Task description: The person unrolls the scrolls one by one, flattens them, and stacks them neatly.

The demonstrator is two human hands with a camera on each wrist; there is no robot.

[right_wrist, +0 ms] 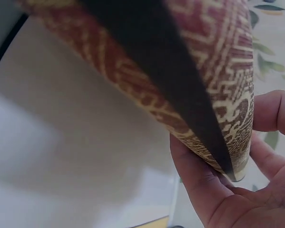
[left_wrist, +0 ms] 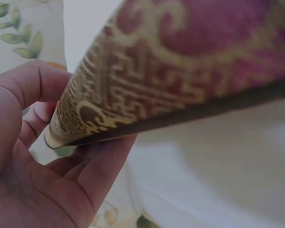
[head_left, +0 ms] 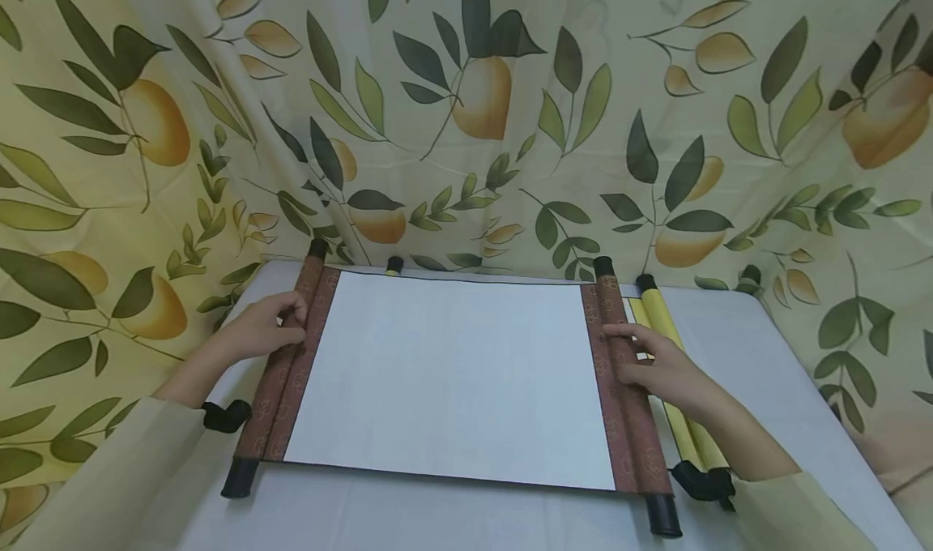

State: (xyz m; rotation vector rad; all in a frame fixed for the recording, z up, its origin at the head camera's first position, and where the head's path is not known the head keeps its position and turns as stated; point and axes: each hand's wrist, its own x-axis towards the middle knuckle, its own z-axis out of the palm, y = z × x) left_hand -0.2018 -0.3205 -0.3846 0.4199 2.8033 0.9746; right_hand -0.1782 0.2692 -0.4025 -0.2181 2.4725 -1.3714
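Observation:
A hanging scroll (head_left: 452, 381) with blank white paper is spread sideways between two rolled ends in dark red brocade. Black knobs cap the rollers. My left hand (head_left: 266, 324) grips the left roll around its outer edge; in the left wrist view, thumb and fingers (left_wrist: 104, 175) lie on both sides of the gold-patterned brocade (left_wrist: 128, 80). On the other side, my right hand (head_left: 663, 365) holds the right roll the same way. The right wrist view shows its fingers (right_wrist: 194, 175) against the brocade (right_wrist: 228, 95), with a dark strip running along the roll.
A yellow scroll (head_left: 663, 324) lies on the white table (head_left: 743, 348), partly behind the right roll and right hand. Another black knob (head_left: 394, 264) pokes out beyond the paper's far edge. Cloth printed with fruit and leaves (head_left: 481, 97) hangs behind and around the table.

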